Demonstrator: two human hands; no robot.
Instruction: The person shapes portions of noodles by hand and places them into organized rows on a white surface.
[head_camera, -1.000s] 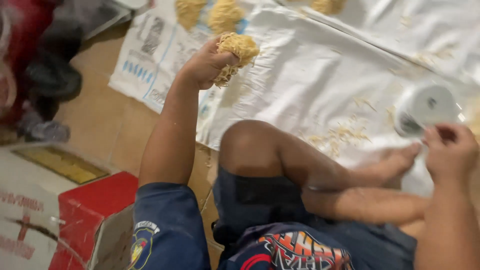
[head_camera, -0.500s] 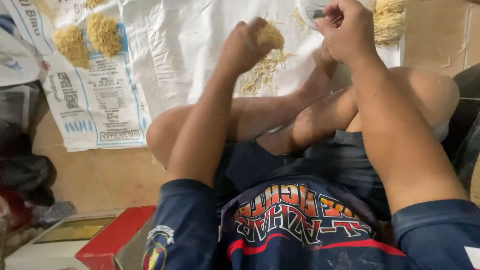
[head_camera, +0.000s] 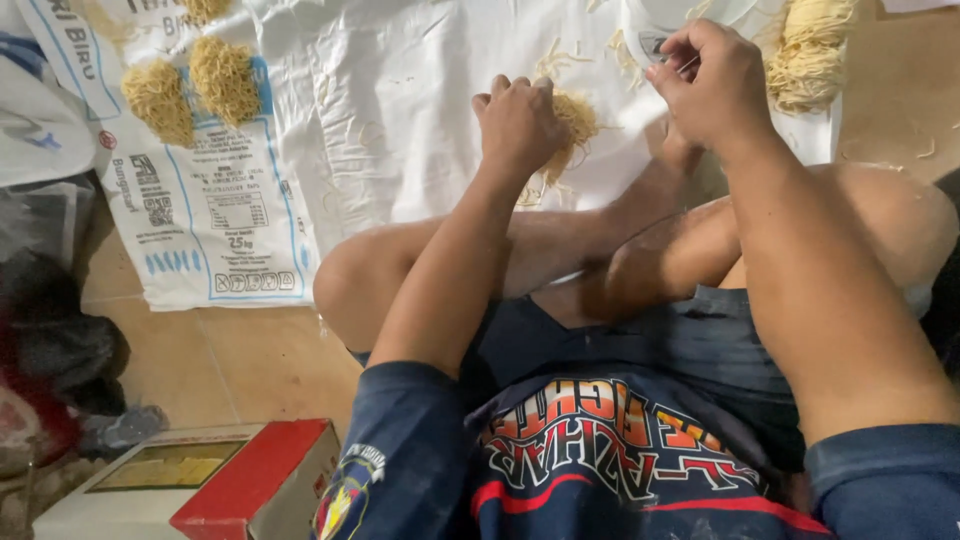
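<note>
— On the white sheet (head_camera: 400, 110), what is the left hand (head_camera: 518, 122) doing?

— It is curled shut around a clump of noodles (head_camera: 573, 122), pressing it down on the sheet, just past the crossed legs.

— And the right hand (head_camera: 712, 85)?

— Its fingers are pinched together on something tiny. I cannot tell what. It is up near a round white thing (head_camera: 655, 30) at the top.

— Are there more noodles?

— Yes. Two yellow piles (head_camera: 190, 88) lie on a printed sack (head_camera: 215, 215) far to the left. One big pile (head_camera: 810, 50) sits to the right.

— Anything else?

— A red box (head_camera: 245, 480) stands on the floor.
</note>
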